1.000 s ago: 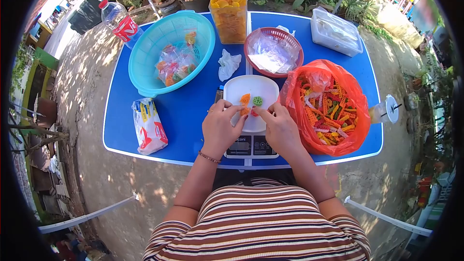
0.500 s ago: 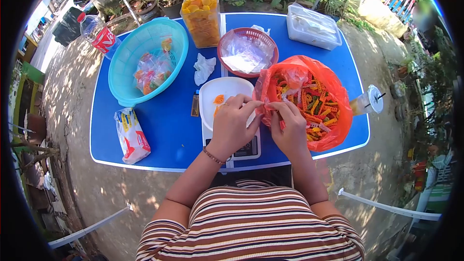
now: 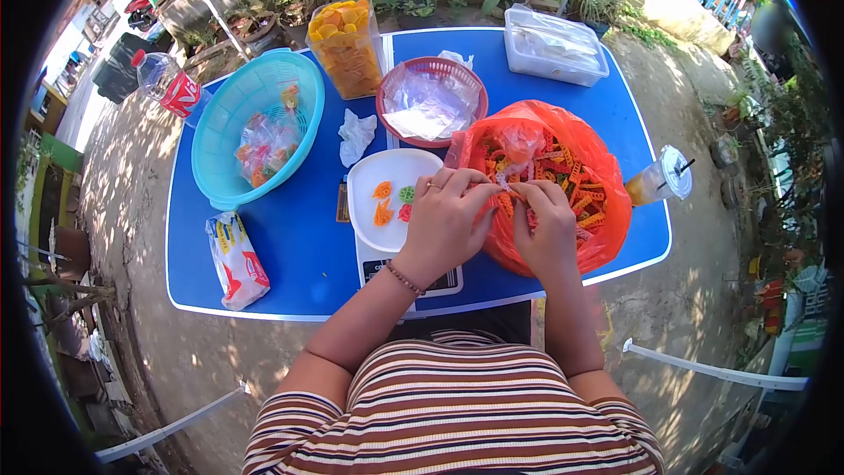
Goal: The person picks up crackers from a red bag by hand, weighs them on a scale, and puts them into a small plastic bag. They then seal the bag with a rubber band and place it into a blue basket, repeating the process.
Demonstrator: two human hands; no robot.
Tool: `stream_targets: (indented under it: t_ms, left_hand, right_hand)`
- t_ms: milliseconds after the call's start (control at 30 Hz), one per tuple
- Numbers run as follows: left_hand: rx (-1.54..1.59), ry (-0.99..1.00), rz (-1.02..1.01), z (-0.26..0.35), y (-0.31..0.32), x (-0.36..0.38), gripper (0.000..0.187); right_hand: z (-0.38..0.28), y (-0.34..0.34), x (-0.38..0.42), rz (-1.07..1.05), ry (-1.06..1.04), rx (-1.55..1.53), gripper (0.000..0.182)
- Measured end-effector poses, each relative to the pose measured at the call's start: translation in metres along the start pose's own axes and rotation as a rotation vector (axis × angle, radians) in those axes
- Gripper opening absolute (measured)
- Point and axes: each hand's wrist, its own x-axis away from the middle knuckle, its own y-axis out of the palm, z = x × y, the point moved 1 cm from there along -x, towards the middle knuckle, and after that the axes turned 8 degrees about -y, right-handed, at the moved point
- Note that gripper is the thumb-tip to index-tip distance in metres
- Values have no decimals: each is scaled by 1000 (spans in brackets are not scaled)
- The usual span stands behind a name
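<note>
My left hand [image 3: 448,218], with a ring and a beaded bracelet, is closed in a pinch above the near-left rim of a red plastic bag [image 3: 615,229]. Fingertip to fingertip with it, my right hand [image 3: 547,227] also pinches; what lies between them is too small to make out. Colourful ladder-shaped crackers [image 3: 571,163] fill the bag. Left of my hands, a white plate [image 3: 362,180] rests on a kitchen scale [image 3: 444,281]. Orange crackers [image 3: 382,213], a green cracker [image 3: 407,194] and a pink one [image 3: 404,212] lie on it.
On the blue table [image 3: 290,255] are a turquoise basin [image 3: 211,154] with filled packets, a tub of orange chips [image 3: 352,62], a red basket [image 3: 479,92] of clear plastic bags, a lidded box [image 3: 558,48], a tissue pack [image 3: 237,259] and a drink cup [image 3: 655,180]. A bottle [image 3: 167,88] stands at left.
The view has shifted slightly. My joined hands have moved right relative to the plate, further over the red bag, uncovering the green and pink crackers.
</note>
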Motion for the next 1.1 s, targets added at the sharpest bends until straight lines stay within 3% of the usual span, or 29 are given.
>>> stream_targets:
  t_ms: [167, 300, 333, 533, 733, 833, 933, 1033, 1067, 1100]
  left_hand:
    - [-68, -117, 100, -33, -31, -3, 29]
    - [-241, -187, 119, -57, -46, -8, 42]
    - [-272, -209, 73, -64, -45, -9, 54]
    - [-390, -201, -19, -84, -35, -16, 62]
    - [-371, -261, -102, -86, -34, -15, 60]
    - [-297, -233, 38, -86, -33, -15, 51]
    - [653, -635, -82, -83, -46, -15, 47]
    - [1519, -886, -317, -96, -44, -4, 67]
    - [1528, -943, -238, -97, -43, 1, 78]
    - [1531, -930, -202, -93, -47, 4, 75]
  right_hand:
    - [-29, 39, -40, -30, -179, -112, 21]
    - [-26, 80, -66, -121, -181, 51, 26]
    - [-21, 91, -68, -160, -147, 128, 31]
    - [-5, 110, -77, -343, -11, 111, 32]
    - [4, 99, -78, -208, 64, -90, 31]
    - [-7, 89, -80, 68, -17, -194, 32]
    - [-33, 67, -78, 37, -207, -222, 32]
    - [-41, 64, -67, -161, -306, -420, 30]
    - [-46, 62, -64, -230, -272, -467, 28]
    - [-47, 63, -60, -270, -289, -485, 27]
